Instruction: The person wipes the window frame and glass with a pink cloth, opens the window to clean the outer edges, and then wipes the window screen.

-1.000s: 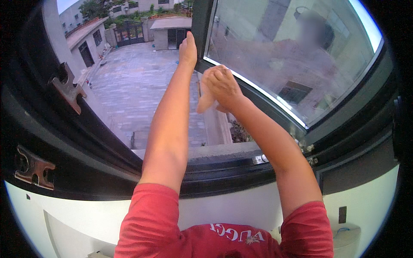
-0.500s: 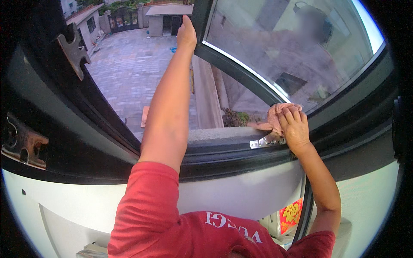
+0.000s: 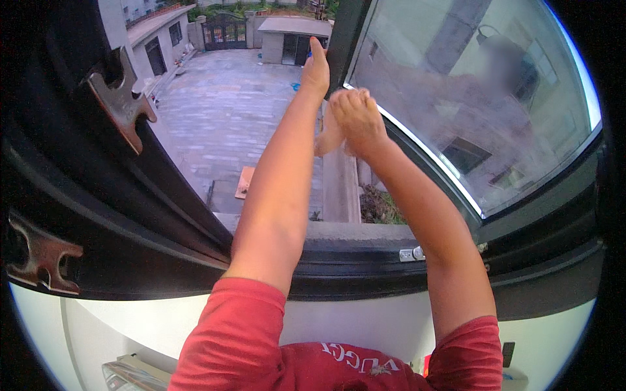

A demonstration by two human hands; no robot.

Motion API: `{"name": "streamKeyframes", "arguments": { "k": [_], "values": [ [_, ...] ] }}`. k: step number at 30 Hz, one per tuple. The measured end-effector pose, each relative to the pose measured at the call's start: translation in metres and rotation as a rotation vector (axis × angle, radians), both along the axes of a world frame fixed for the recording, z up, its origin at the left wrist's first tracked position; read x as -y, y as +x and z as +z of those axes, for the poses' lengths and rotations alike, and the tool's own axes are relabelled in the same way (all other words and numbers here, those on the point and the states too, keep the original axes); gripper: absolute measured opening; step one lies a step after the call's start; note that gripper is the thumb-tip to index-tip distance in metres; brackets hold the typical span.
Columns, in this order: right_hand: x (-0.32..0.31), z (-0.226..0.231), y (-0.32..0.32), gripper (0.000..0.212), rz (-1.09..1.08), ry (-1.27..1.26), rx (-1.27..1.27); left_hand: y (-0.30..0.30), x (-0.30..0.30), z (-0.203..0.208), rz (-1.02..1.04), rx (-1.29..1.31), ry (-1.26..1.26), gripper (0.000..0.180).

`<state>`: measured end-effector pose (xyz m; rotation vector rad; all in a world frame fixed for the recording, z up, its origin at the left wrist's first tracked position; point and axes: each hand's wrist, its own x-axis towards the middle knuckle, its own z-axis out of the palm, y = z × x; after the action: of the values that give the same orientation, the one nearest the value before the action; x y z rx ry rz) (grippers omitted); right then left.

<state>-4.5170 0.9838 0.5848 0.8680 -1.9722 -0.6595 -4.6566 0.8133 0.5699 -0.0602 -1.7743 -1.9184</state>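
An open window sash with a dark frame and a glass pane swings outward on the right. My left hand is stretched far out and grips the sash's outer upright edge; part of its fingers is hidden there. My right hand is closed on a pinkish cloth, at the sash's lower outer corner, just below and right of the left hand. Some of the cloth hangs down beside the fingers. Both hands are beyond the sill. The glass carries a hazy reflection of a person.
The dark window frame runs below my arms, with a metal hinge arm on it. Notched metal brackets stick out at the left. Outside and below lie a paved yard, a gate and a small outbuilding.
My right hand has moved with the cloth from the sash's lower hinge side, up and left to its outer corner. My left hand keeps its hold while the view has shifted.
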Motion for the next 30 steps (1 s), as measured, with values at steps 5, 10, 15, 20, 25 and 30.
{"name": "streamKeyframes", "arguments": {
  "k": [5, 10, 15, 20, 25, 30],
  "values": [
    [0.009, 0.09, -0.022, 0.049, 0.28, -0.187, -0.073, 0.058, -0.023, 0.025, -0.23, -0.084, 0.458, 0.098],
    [0.055, 0.097, -0.053, 0.039, 0.522, -0.207, -0.325, 0.068, -0.006, 0.044, -0.404, -0.249, 0.381, 0.077],
    [0.057, 0.043, -0.051, 0.021, 0.4, -0.083, -0.115, 0.077, -0.002, -0.008, -0.275, -0.106, 0.531, 0.076],
    [0.015, 0.024, -0.011, 0.021, 0.327, -0.076, 0.062, 0.091, -0.011, -0.004, 0.193, 0.175, 0.437, 0.056],
    [-0.052, 0.077, 0.079, 0.044, -0.109, -0.069, 0.447, 0.134, -0.047, 0.03, 0.681, 0.258, -0.061, 0.041],
    [-0.157, 0.12, 0.167, 0.044, -0.005, -0.773, 0.843, 0.19, -0.067, 0.052, 0.611, -0.109, -0.243, 0.027]
  ]
}}
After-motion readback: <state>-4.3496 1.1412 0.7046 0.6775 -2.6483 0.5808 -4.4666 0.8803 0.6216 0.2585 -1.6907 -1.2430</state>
